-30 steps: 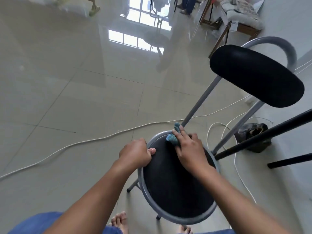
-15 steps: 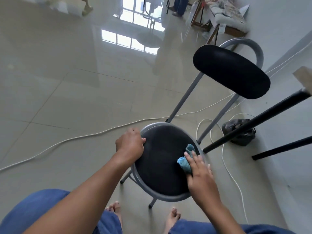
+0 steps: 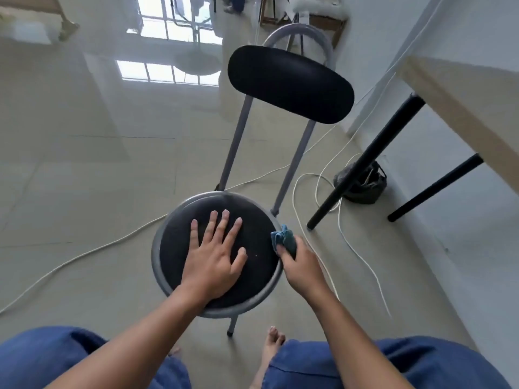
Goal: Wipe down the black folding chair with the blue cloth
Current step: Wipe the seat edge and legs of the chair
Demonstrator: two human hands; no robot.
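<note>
The black folding chair (image 3: 258,217) stands in front of me, with a round black seat in a grey metal rim and an oval black backrest (image 3: 290,84) on grey tubes. My left hand (image 3: 214,258) lies flat on the seat with its fingers spread. My right hand (image 3: 302,263) grips the bunched blue cloth (image 3: 283,238) against the seat's right rim.
A white cord (image 3: 344,240) snakes over the tiled floor around and behind the chair. To the right stand a table's black legs (image 3: 365,161) under a pale tabletop, with a dark bag (image 3: 362,181) at the wall. My bare feet (image 3: 273,341) are just below the seat.
My left hand has left the seat's left rim and now lies flat on the seat. My right hand has carried the cloth from the back of the seat round to its right rim.
</note>
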